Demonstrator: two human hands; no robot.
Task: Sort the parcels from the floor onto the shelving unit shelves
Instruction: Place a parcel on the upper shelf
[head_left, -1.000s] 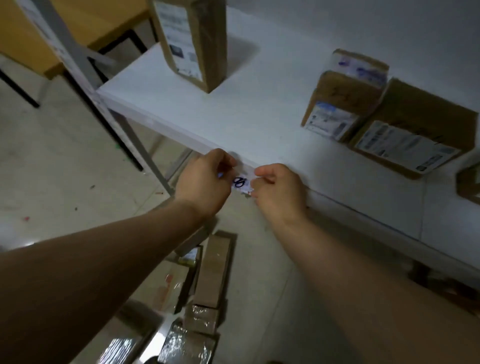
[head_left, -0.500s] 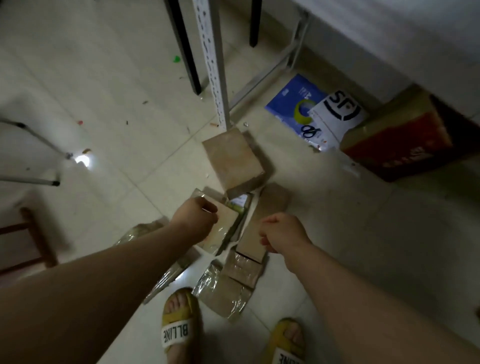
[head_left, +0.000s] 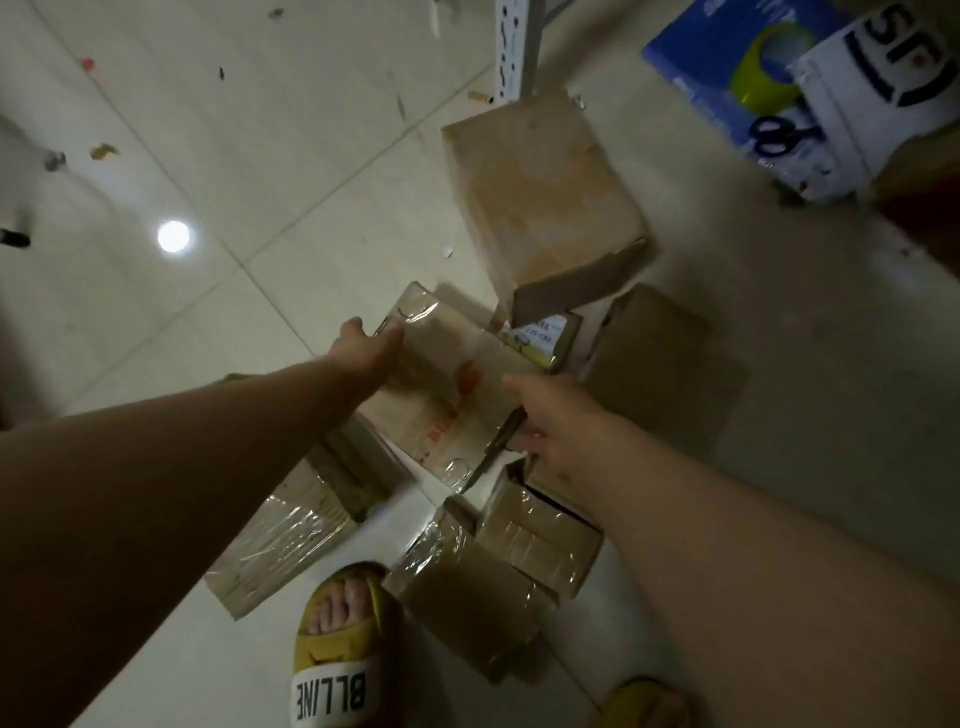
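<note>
Head view: half a second ago both hands hung empty above the pile. Now the left hand (head_left: 363, 351) grasps the far-left edge of a taped brown parcel (head_left: 447, 384) and the right hand (head_left: 550, 421) grasps its near-right edge. It sits tilted over other parcels (head_left: 540, 540) on the floor (head_left: 260, 156).

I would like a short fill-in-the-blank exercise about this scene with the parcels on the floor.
1. The left hand and the right hand grip one taped parcel; its print is ____.
2. The sandal marked BLLINE is ____.
3. The white bag partly covers a ____ package.
Missing words: red; yellow; blue.
</note>
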